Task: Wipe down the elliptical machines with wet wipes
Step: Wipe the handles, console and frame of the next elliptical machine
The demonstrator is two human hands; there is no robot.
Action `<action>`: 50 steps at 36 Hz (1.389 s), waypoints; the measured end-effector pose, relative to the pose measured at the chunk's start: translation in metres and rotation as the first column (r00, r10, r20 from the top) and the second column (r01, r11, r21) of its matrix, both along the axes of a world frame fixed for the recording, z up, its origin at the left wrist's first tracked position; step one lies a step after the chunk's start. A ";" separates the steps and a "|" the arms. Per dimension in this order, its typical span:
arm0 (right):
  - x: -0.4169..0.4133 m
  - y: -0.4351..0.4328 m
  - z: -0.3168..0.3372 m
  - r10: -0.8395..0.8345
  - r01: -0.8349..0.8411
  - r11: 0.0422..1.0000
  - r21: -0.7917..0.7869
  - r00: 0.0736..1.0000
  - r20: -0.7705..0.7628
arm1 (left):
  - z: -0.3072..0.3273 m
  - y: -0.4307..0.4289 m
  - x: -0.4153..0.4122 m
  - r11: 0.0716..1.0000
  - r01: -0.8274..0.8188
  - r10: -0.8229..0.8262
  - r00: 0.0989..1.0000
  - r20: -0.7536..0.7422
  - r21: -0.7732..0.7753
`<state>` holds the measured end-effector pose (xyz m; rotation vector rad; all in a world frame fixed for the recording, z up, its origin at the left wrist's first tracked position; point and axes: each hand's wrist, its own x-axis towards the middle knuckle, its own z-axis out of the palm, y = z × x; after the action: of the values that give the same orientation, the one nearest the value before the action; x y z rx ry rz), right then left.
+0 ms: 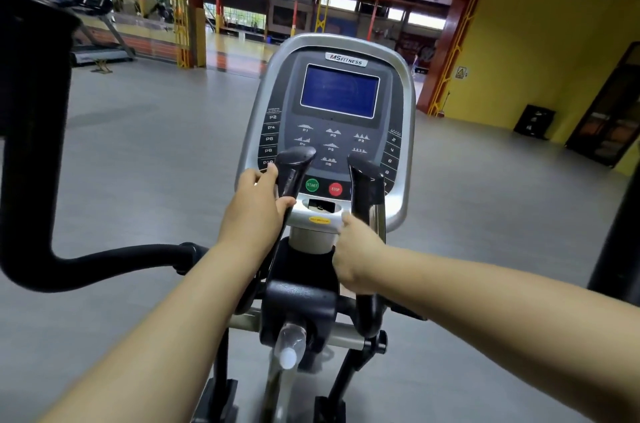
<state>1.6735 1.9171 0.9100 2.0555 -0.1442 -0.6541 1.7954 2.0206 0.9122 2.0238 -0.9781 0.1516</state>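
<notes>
Our left grip [254, 211] clamps the left handle [296, 161], right grip [356, 249] the right handle [365, 177]; no wipe shows, so we cannot judge progress.

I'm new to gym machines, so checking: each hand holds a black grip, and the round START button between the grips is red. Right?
Not quite. The START button is green; the red one beside it is STOP. The head view shows this. The left hand does hold the left grip, the right hand the right grip.
</notes>
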 end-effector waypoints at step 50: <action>0.059 -0.035 0.059 -0.006 -0.699 0.380 0.606 0.653 0.757 | -0.003 0.010 0.003 0.988 -0.129 0.120 0.988 -0.097 -0.088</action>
<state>1.7323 1.8821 0.9692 3.1316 0.3846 0.5384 1.7985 2.0301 0.9089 1.9872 -0.7733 0.1673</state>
